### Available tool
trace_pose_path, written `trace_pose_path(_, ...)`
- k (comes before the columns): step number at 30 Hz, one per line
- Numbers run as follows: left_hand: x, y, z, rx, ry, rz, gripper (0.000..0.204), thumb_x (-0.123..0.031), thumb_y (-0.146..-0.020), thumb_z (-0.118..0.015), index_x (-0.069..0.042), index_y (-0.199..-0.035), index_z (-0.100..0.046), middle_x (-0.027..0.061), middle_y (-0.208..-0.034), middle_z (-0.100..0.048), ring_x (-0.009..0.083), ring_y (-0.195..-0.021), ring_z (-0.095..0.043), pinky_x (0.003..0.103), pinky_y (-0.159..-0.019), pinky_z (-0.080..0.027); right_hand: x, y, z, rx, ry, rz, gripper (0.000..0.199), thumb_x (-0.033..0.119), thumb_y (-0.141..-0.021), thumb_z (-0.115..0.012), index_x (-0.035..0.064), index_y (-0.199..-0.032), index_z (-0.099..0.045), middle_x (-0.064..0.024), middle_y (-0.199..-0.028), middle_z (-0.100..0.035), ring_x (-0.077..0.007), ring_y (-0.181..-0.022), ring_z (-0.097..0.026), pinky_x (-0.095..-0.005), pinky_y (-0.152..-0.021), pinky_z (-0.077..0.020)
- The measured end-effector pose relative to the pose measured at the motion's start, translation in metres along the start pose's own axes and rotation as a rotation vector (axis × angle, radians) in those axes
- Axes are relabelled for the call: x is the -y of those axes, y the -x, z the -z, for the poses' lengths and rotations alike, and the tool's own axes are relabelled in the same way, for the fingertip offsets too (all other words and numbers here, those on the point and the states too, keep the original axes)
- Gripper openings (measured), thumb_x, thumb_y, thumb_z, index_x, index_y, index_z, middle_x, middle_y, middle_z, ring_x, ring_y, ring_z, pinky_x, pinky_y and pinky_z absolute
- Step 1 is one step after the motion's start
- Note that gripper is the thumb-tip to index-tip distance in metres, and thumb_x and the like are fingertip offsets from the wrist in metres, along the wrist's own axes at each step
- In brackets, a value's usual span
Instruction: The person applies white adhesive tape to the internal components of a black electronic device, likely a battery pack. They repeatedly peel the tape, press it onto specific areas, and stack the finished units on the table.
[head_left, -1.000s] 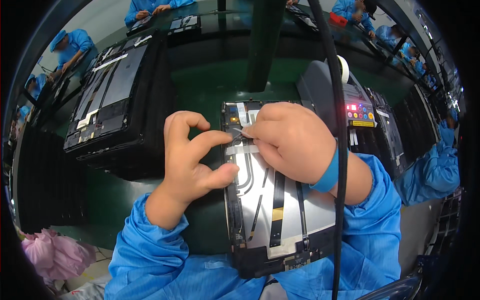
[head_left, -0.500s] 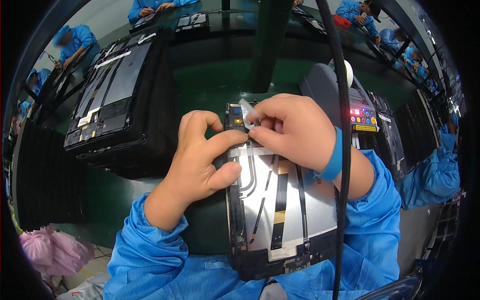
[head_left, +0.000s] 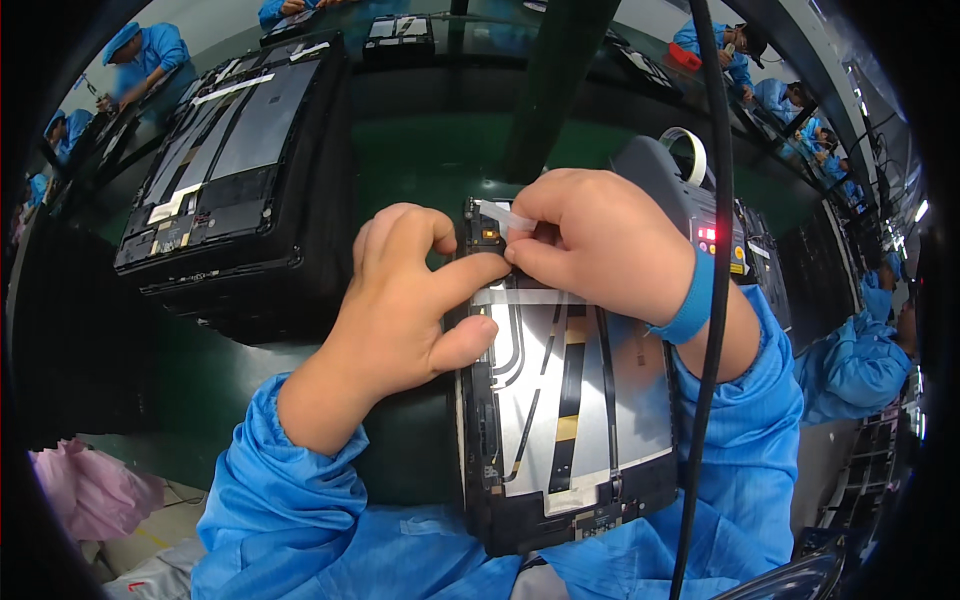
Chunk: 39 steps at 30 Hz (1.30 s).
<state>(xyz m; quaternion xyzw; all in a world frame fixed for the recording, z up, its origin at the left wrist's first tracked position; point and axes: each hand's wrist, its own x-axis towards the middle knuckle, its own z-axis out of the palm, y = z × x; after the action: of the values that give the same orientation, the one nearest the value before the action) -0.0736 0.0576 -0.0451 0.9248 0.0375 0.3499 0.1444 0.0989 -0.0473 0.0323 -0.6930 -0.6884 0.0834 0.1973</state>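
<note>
An opened tablet (head_left: 640, 410) lies in front of me, its silver inner plate crossed by black flat cables. My right hand (head_left: 610, 255), with a blue wrist strap (head_left: 690, 305), pinches a strip of whitish translucent tape (head_left: 507, 215) over the tablet's far left corner. The strip's free end reaches left, close to a small gold-coloured part (head_left: 489, 235). My left hand (head_left: 385, 300) rests at the tablet's left edge, thumb and index finger apart and nothing held. Its index fingertip meets the tablet close to the right fingertips. Another whitish tape band (head_left: 530, 297) crosses the plate's far end.
A tall stack of opened tablets (head_left: 235, 160) stands on the left. Beyond my right hand is a grey tape dispenser (head_left: 650, 165) with lit red digits. A black cable (head_left: 714, 300) hangs down at the right. Co-workers in blue sit along the far benches.
The tape strip in my right hand has gone from steeply tilted to lying flatter across the tablet's far corner. My left hand keeps its pose. The whole view has shifted slightly.
</note>
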Motion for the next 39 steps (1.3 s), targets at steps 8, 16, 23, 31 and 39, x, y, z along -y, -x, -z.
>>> trace_pose_path(8,-0.007,0.001,0.003,-0.031,-0.185,-0.028,0.051,-0.054,-0.083,-0.046,-0.012,-0.098,-0.071,0.0119,-0.091,-0.043,0.0310,-0.093,-0.044,0.044,-0.087,-0.033,-0.008,0.003,-0.006,-0.010,-0.121,0.043,0.011,0.009,-0.079,-0.066,-0.0007,-0.081,-0.063,-0.0141,-0.077,-0.059,-0.0279,-0.069,-0.058,-0.0338,-0.063,-0.0472)
trace_pose_path(16,-0.007,0.002,0.002,-0.067,-0.193,-0.034,0.048,-0.052,-0.081,-0.049,-0.012,-0.097,-0.071,0.0117,-0.091,-0.044,0.0309,-0.093,-0.045,0.043,-0.086,-0.034,-0.008,0.000,-0.006,0.033,0.047,0.154,0.011,0.011,-0.078,-0.064,0.0009,-0.082,-0.064,-0.0142,-0.078,-0.061,-0.0311,-0.076,-0.058,-0.0373,-0.067,-0.0474)
trace_pose_path(23,-0.004,0.002,0.000,-0.086,-0.097,-0.031,0.050,-0.053,-0.081,-0.052,-0.009,-0.098,-0.071,0.0122,-0.091,-0.044,0.0316,-0.093,-0.045,0.043,-0.086,-0.035,-0.012,0.012,-0.001,0.039,0.015,0.231,0.015,0.007,-0.077,-0.061,0.0032,-0.090,-0.069,-0.0120,-0.079,-0.061,-0.0307,-0.078,-0.059,-0.0377,-0.068,-0.0481)
trace_pose_path(31,-0.006,-0.003,0.007,-0.002,-0.069,-0.071,0.047,-0.049,-0.084,-0.050,-0.008,-0.098,-0.070,0.0142,-0.095,-0.046,0.0340,-0.099,-0.046,0.045,-0.090,-0.035,-0.008,0.040,-0.001,-0.058,0.214,0.325,0.025,0.002,-0.075,-0.059,0.0024,-0.098,-0.068,-0.0103,-0.083,-0.062,-0.0274,-0.086,-0.058,-0.0377,-0.072,-0.0484)
trace_pose_path(39,-0.034,-0.015,0.026,0.055,-0.104,-0.150,0.061,-0.060,-0.080,-0.053,-0.005,-0.101,-0.065,0.0148,-0.094,-0.051,0.0365,-0.103,-0.048,0.047,-0.090,-0.037,0.011,0.112,0.008,-0.154,0.004,0.163,0.009,0.015,-0.077,-0.063,0.0068,-0.075,-0.063,-0.0100,-0.070,-0.057,-0.0294,-0.070,-0.058,-0.0415,-0.063,-0.0463)
